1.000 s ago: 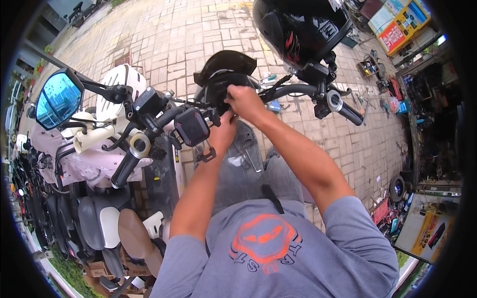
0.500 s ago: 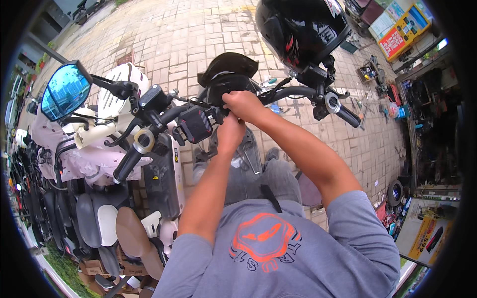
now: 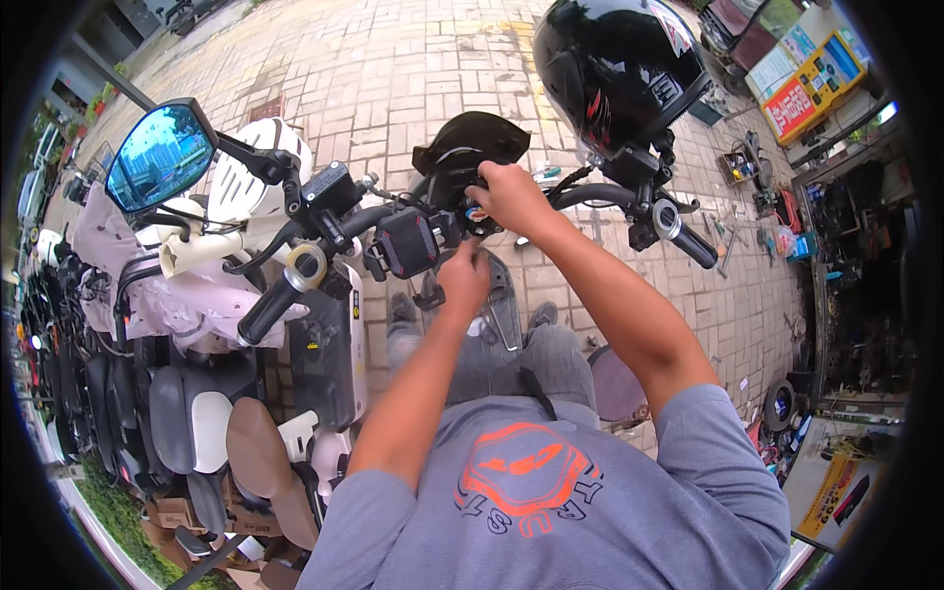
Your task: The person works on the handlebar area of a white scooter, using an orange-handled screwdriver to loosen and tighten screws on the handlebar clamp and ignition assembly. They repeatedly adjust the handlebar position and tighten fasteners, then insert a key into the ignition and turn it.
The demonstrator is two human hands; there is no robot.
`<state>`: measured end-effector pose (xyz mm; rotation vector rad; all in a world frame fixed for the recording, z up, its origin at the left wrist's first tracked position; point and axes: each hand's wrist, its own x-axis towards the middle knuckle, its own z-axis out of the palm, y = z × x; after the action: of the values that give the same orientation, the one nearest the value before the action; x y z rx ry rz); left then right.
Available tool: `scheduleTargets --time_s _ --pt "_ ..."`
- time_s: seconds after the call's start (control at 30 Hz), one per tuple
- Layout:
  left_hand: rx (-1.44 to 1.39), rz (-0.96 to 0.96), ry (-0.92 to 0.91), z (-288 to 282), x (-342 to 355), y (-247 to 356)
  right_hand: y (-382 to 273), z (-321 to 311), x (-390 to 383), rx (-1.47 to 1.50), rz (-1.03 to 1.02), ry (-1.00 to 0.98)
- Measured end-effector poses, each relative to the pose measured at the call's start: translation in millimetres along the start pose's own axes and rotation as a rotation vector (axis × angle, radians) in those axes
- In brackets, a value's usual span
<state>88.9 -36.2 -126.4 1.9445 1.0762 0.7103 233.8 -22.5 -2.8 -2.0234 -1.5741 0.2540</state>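
Both my hands are at the middle of a scooter's handlebar, behind its black front cowl. My right hand is bent with fingers drawn together at the cowl's near side; what they grip is hidden. Under its fingertips shows a small part with orange and blue, too small to name. Lower down, my left hand is closed at the steering column, its fingertips partly out of sight. A black box-shaped unit sits on the bar just left of my hands.
A black helmet hangs over the right side of the bar. At left are a mirror and a grip. Parked scooters with seats crowd the left. Tools and a tyre lie along the shopfront at right.
My hands have moved apart: the left has dropped lower along the column, while the right stays up by the cowl. A small coloured part now shows between them. The view has shifted slightly.
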Motion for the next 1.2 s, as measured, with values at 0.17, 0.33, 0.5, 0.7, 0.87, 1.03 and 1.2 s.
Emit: scheduleTargets --time_s 0.17,0.33,0.5,0.7,0.87,1.03,1.2 --pt "-0.992 -0.737 -0.071 -4 2 3 10 3 -22 0.108 0.152 0.025" --pt "-1.636 -0.910 0.039 22 29 -2 24 12 -29 0.308 0.209 0.074" --pt "-1.756 -1.026 0.134 30 33 4 30 4 -44 0.152 -0.036 -0.084" --pt "-1.783 -0.860 -0.156 34 28 -25 12 37 -107 0.160 -0.049 -0.084" --pt "-1.607 -0.860 -0.201 26 26 -9 15 46 -123 0.238 0.084 -0.012" --pt "-1.433 -0.798 -0.212 13 15 -13 5 19 -117 0.358 0.258 -0.173" --pt "-1.269 -0.621 -0.312 6 10 -18 18 24 -89 0.400 0.343 -0.189"
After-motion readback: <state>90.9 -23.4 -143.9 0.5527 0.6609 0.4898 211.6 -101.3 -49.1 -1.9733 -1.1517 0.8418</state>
